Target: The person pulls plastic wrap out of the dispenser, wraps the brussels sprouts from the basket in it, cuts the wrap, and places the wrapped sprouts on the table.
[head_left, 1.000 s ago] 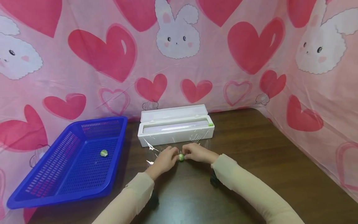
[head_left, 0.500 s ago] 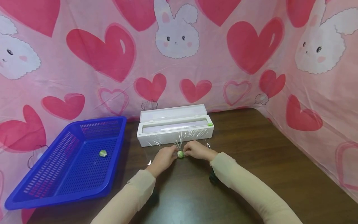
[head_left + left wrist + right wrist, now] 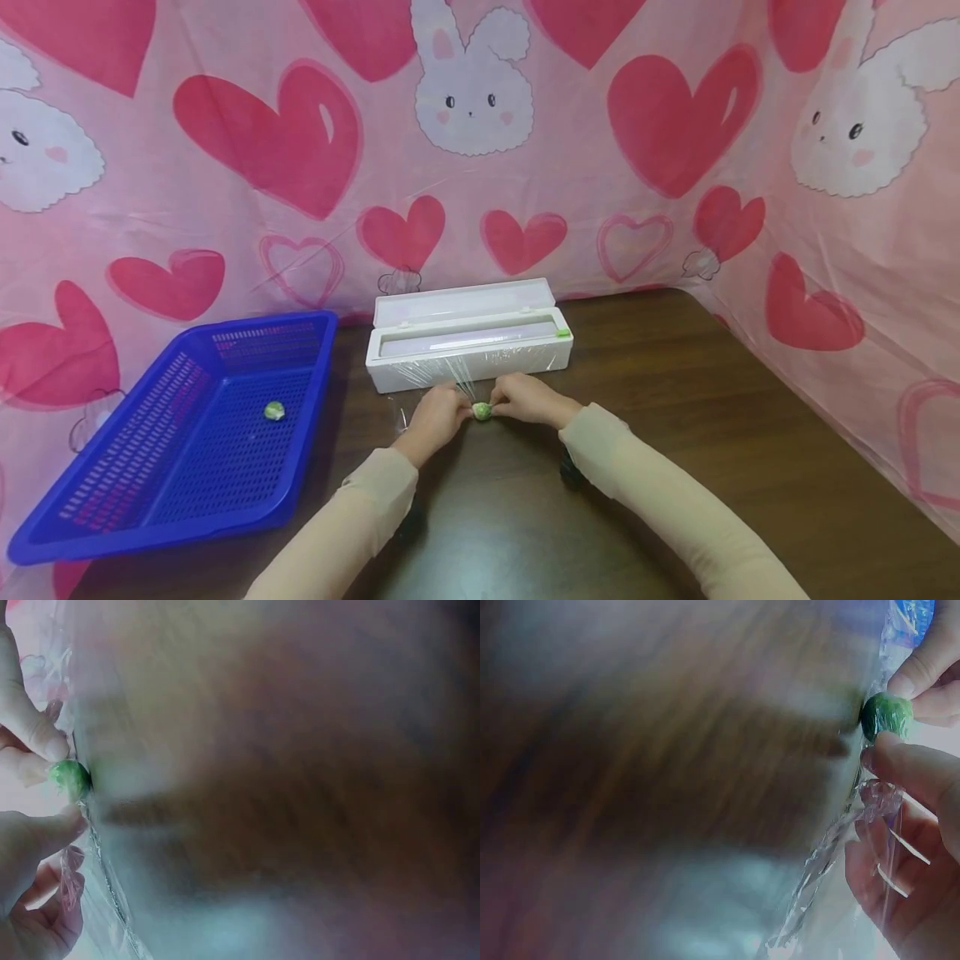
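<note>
A small green ball that looks like a Brussels sprout (image 3: 482,411) sits on the table under clear cling film (image 3: 461,375). My left hand (image 3: 437,419) pinches the film against the sprout's left side. On the other side, my right hand (image 3: 529,402) pinches film too, thumb at the sprout. In the right wrist view, crumpled film (image 3: 881,796) is bunched in the right hand's fingers, and the wrapped sprout (image 3: 886,718) lies between both thumbs. The left wrist view has the sprout (image 3: 70,780) at its left edge. The film stretches back to the white dispenser box (image 3: 471,364).
The dispenser's lid (image 3: 465,302) stands raised, a film roll (image 3: 468,340) inside and a green slider (image 3: 562,332) at its right end. A blue basket (image 3: 296,492) on the left holds another sprout (image 3: 274,411). A patterned cloth (image 3: 570,167) hangs behind the brown table (image 3: 675,400).
Both hands have moved slightly away from me, toward the dispenser, with the sprout between them. The film's creases have gathered toward the sprout.
</note>
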Demonstrator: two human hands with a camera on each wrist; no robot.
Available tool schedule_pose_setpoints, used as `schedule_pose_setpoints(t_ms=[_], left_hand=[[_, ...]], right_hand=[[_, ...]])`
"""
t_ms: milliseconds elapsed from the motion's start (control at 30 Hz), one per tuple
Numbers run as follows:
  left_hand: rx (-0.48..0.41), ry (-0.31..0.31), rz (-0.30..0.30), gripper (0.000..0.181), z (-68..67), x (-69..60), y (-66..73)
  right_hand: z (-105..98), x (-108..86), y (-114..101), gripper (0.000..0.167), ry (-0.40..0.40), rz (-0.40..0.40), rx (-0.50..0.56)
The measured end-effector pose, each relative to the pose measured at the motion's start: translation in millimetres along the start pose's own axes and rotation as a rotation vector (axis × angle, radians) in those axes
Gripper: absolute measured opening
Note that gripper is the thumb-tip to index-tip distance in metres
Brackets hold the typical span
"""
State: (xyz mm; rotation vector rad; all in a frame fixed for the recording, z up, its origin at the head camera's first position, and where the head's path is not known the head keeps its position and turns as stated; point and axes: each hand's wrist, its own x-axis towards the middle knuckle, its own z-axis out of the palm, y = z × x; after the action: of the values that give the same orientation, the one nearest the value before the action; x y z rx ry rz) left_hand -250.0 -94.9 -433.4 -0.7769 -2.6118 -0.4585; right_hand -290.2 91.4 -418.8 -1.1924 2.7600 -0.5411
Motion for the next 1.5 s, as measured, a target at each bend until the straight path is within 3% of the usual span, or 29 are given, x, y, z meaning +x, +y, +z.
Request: schedule_pose_setpoints(t_ms=[167,500,767,967,1233,1500], left_hand=[[-0.004,-0.017,-0.020,0.005,-0.3,1.3,1.0],[0.034,-0.032,-0.048,0.004,2.5,-0.5,0.0],[-0.018,-0.098,-0.152,0.007,1.2,1.9,1.3],[-0.037,-0.079,-0.120,0.013,-9.4,4.8,-0.7],[-0.119,-0.052,-0.131,0.023,-26.0,24.0,-2.6],[-0.133,-0.069,-0.118,0.025,-28.2,55.1,12.6]], right_hand=[[-2,-0.5,-2,0.006,0.030,-0.007,-0.048],[2,-0.1,-2,0.005,0.020,0.033,0.058],[-2,-4.9,-1,0.017,0.005,0.109,0.145],[-14,-13.5,5,0.027,0.054,0.065,0.124],[-38,-26.7,16,0.037,0.139,0.049,0.234],[-62,-37.6,37,0.037,0.347,0.027,0.247]])
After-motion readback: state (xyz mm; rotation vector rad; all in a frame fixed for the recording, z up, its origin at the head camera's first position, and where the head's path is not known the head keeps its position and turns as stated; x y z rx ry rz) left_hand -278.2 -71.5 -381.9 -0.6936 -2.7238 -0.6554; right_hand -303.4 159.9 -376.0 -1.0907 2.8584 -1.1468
